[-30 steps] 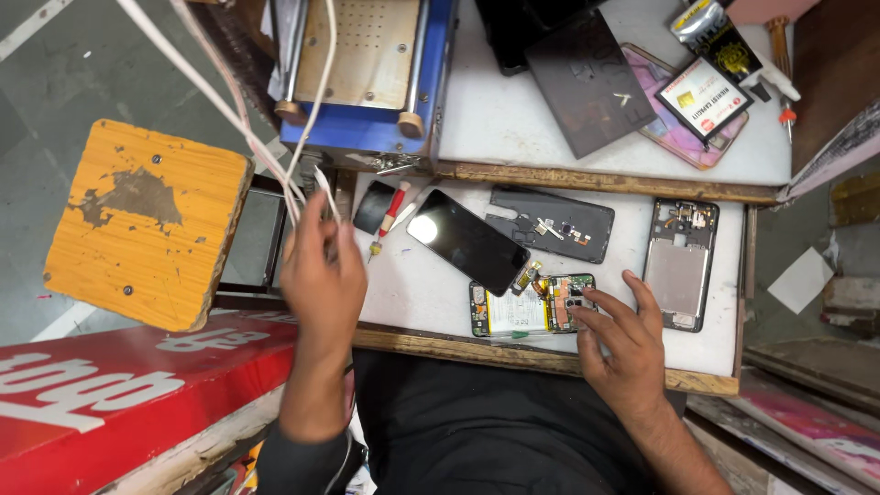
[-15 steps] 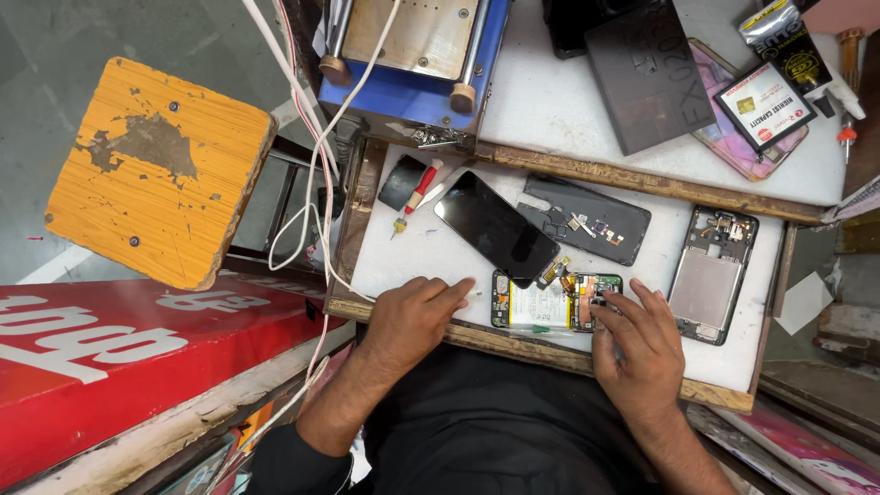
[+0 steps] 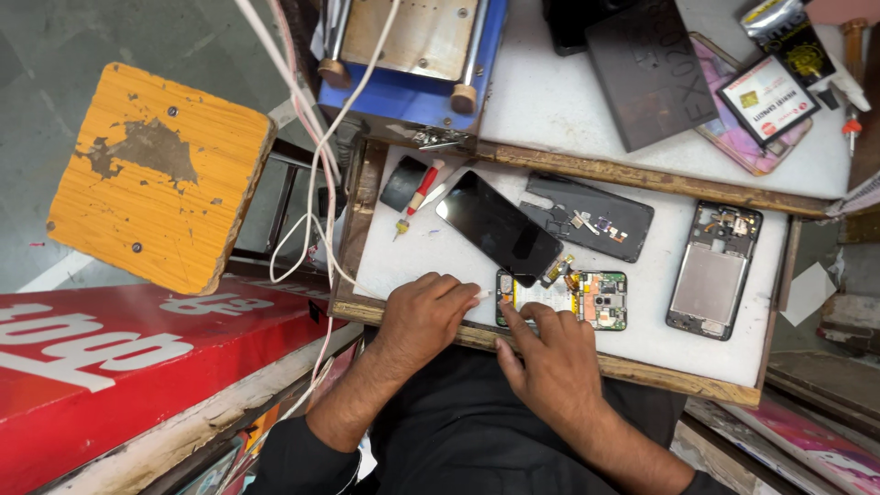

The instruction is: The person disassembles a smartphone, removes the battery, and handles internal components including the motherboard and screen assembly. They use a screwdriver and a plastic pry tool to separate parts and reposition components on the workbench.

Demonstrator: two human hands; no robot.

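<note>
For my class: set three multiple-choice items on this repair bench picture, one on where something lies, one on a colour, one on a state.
1. Where does the open circuit board lie?
A. On the wooden stool
B. On the white work tray, under both hands
C. On the red signboard

2. What colour is the handle of the small screwdriver?
A. Red
B. Green
C. Blue

3. In what state is the phone screen beside the board?
A. Lit and showing a picture
B. Dark, lying flat
C. Standing upright

Answers:
1 B: the right hand presses its fingers on the board and the left hand brings a thin tool to its edge, all on the white tray.
2 A: the handle shows red near the tray's top left.
3 B: the glass is black and lies flat on the tray.
</note>
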